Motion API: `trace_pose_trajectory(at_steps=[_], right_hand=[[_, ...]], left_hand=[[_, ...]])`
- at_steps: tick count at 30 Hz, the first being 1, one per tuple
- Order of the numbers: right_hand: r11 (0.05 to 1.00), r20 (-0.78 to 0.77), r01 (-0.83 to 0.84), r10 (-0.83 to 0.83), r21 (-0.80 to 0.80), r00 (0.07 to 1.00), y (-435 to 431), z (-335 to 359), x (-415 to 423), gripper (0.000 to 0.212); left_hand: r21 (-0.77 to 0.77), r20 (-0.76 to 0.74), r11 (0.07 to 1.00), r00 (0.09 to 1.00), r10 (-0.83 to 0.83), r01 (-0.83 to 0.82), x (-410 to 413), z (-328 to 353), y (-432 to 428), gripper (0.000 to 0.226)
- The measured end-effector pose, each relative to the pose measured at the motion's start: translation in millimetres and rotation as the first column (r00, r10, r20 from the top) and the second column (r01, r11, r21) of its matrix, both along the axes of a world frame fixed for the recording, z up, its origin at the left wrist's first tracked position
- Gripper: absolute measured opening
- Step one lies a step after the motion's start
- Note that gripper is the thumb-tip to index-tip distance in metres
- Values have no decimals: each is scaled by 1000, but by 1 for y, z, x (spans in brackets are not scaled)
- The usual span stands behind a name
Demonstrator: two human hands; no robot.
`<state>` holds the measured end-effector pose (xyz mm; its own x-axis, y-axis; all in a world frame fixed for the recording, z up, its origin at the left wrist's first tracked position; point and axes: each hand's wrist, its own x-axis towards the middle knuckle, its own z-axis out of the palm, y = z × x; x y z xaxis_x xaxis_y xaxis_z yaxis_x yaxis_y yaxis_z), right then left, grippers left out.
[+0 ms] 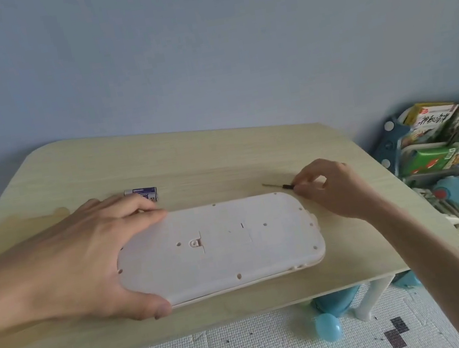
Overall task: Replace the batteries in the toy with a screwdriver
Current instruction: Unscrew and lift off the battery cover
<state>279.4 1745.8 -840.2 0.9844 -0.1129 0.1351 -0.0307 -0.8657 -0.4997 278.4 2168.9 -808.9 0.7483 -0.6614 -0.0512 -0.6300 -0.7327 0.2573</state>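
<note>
I am steadying the toy (218,246), a pale, flat, rounded slab that is lying underside up near the front edge of the wooden surface (219,157). My left hand (85,257) is clamping the toy's left end, fingers over its far edge and thumb pressing the near edge, so that end of the toy is lying hidden under my palm. The battery cover (226,234) is sitting closed in the middle of the toy's back, with a small tab at its left side; any screw in that tab is too small for me to make out. My right hand (332,187) is resting just beyond the toy's far right corner, fingertips pinching together on the dark handle of the screwdriver (279,185), whose thin shaft is pointing left and lying low over the surface; most of the handle is disappearing under my fingers, and I cannot tell whether the tip is touching the wood. A battery pack (142,194) with a purple and white label is lying just behind the toy's far left corner, partly covered by my left fingers, so I cannot count the cells. To the right of the toy, off the surface, a rack of books (445,139) is being cut off by the frame's edge.
</note>
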Motion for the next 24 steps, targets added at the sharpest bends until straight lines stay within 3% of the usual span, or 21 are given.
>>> trace_pose_trajectory(at_steps=[9, 13, 17, 24], right_hand=[[1000, -7, -26, 26, 12, 1000, 8, 17, -4, 16], [964, 99, -265, 266, -26, 959, 58, 52, -16, 26], [792, 30, -591, 601, -150, 798, 123, 66, -35, 33], [707, -71, -691, 689, -148, 721, 153, 51, -33, 27]], left_hand=[[25, -2, 1000, 1000, 7, -7, -1, 5, -1, 138], [24, -6, 1000, 1000, -7, 7, -3, 8, -1, 135], [33, -15, 999, 1000, -14, 14, -5, 13, -2, 131], [27, -10, 999, 999, -31, 31, -8, 18, -3, 123]])
